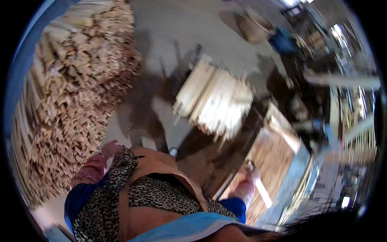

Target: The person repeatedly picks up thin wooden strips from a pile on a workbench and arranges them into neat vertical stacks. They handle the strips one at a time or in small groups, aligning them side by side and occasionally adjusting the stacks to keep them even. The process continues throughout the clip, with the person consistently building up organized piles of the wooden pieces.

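Observation:
At my left side, close to the apron (155,161), hangs my left hand (109,149). Blur smears its fingers, and no object shows in it. My right hand (251,174) is over a brown wooden board surface (272,151) on the right. A pale wooden strip (263,193) slants through its grip, one end beyond the fingers and the longer part toward me. Ahead of me stands a stack of pale wooden strips (219,99), apart from both hands.
A tall pile of cut wood pieces (76,101) fills the left side. A tan basket or sack (254,28) and a blue container (283,40) stand at the far right. Machinery and more strips (358,129) crowd the right edge. Grey floor (169,24) runs between.

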### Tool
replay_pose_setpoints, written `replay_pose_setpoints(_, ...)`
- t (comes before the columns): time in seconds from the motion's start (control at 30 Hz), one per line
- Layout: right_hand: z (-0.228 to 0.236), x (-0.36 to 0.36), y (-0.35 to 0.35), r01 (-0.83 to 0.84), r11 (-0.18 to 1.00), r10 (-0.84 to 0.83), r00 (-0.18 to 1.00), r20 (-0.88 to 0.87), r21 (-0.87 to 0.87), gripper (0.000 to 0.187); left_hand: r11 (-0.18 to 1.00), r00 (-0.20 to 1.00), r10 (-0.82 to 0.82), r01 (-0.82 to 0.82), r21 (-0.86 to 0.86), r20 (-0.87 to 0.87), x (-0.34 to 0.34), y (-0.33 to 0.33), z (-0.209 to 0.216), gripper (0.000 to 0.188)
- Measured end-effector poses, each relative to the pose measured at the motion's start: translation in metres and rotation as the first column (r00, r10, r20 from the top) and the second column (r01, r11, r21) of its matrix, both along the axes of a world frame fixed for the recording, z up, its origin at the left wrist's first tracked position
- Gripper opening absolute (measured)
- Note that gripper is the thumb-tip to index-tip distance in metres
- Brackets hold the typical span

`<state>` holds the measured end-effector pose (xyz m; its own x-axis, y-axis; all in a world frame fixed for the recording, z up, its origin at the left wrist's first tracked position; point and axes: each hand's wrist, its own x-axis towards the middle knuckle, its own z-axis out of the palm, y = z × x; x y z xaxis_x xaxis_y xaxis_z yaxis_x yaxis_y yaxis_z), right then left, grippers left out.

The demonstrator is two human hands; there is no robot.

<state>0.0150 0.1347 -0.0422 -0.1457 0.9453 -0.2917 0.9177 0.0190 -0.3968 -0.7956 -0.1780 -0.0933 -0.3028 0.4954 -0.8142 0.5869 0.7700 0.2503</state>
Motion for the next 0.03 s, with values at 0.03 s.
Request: replay_pose_setpoints(0.03,-0.0027,-0.0255,0.0568,-0.062,0.998,0.062,0.998,-0.024,0.026,0.045,0.998,0.998,-0.051,0.050,-0.026,-0.044,0.0087,0.0183,0.0192,0.072)
